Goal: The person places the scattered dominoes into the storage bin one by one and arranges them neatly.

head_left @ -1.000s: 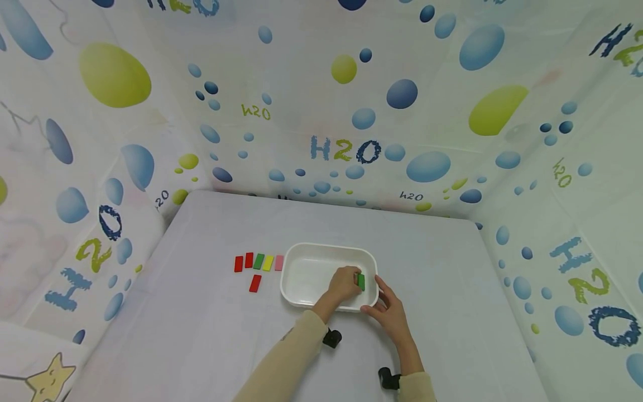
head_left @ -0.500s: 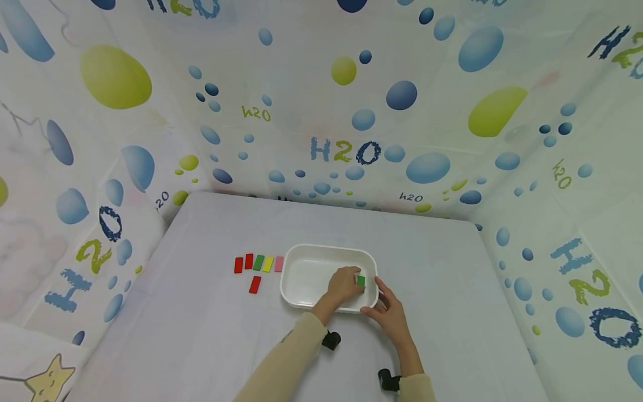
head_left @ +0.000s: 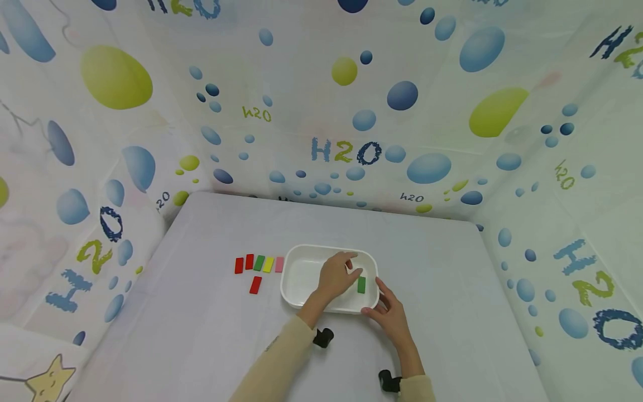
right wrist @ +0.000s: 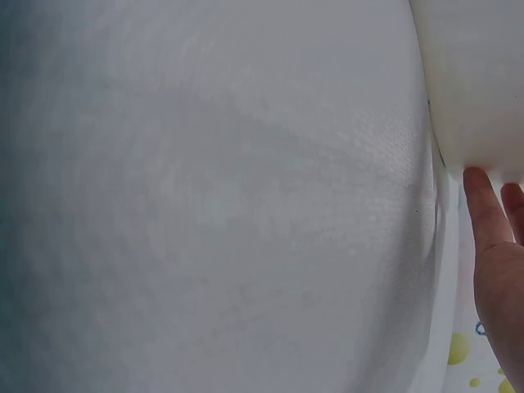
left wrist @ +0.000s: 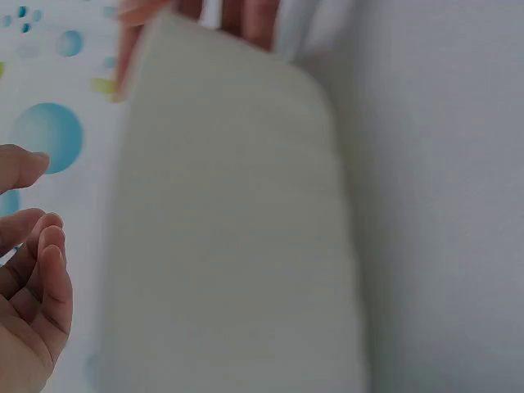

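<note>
Inside the white tray [head_left: 302,276], a small green rectangular block [head_left: 361,285] lies near the right wall. My left hand [head_left: 334,277] hovers over the tray just left of that block, thumb and fingers apart and holding nothing; the left wrist view shows the same hand [left wrist: 33,303] with loosely bent fingers. At the tray's near right corner, my right hand [head_left: 392,318] grips the rim, thumb on the front edge and fingers along the right side. In the right wrist view its fingertips [right wrist: 476,184] touch the tray's pale outer wall [right wrist: 483,90].
Left of the tray lie small flat blocks: two red ones [head_left: 239,265], a green one [head_left: 259,263], a yellow one [head_left: 268,264] and a pink one [head_left: 279,264] in a row, with another red block [head_left: 255,285] below. A white cloth [head_left: 201,335] covers the table; patterned curtains [head_left: 301,84] surround it.
My left hand has let go of the green block in the tray and drawn back to the left with its fingers spread. The right hand keeps its place on the tray.
</note>
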